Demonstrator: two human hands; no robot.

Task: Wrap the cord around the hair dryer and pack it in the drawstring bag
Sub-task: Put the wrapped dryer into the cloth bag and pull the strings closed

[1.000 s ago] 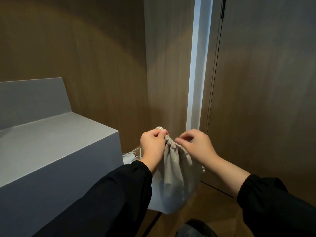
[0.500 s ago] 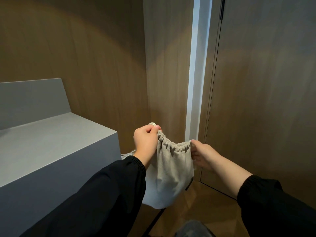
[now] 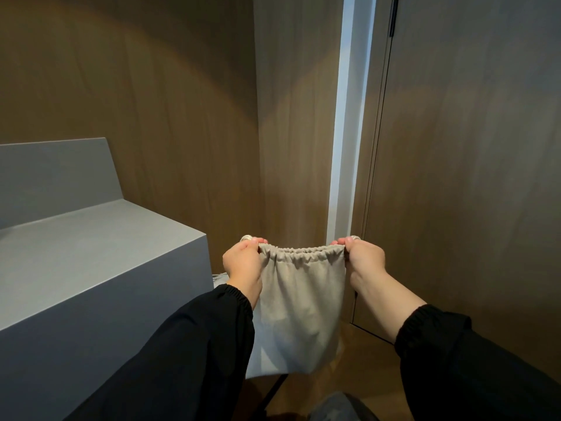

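Note:
A beige drawstring bag (image 3: pixel 299 311) hangs in the air in front of me, its gathered top edge stretched flat between my hands. My left hand (image 3: pixel 244 267) grips the bag's left top corner. My right hand (image 3: pixel 362 264) grips the right top corner. A bit of cord end pokes out above each fist. The bag's body hangs down smooth and flat. The hair dryer is hidden; only a sliver of white cord (image 3: pixel 219 277) shows low behind my left wrist.
A grey counter (image 3: pixel 91 268) with a raised back stands at the left, its corner close to my left hand. Wooden wall panels fill the background, with a bright vertical gap (image 3: pixel 349 123) and a door (image 3: pixel 470 147) at the right. Wooden floor lies below.
My hands have moved apart, spreading the bag's bunched mouth wide. The right hand has shifted right and taken the bag's far corner; the bag has risen slightly.

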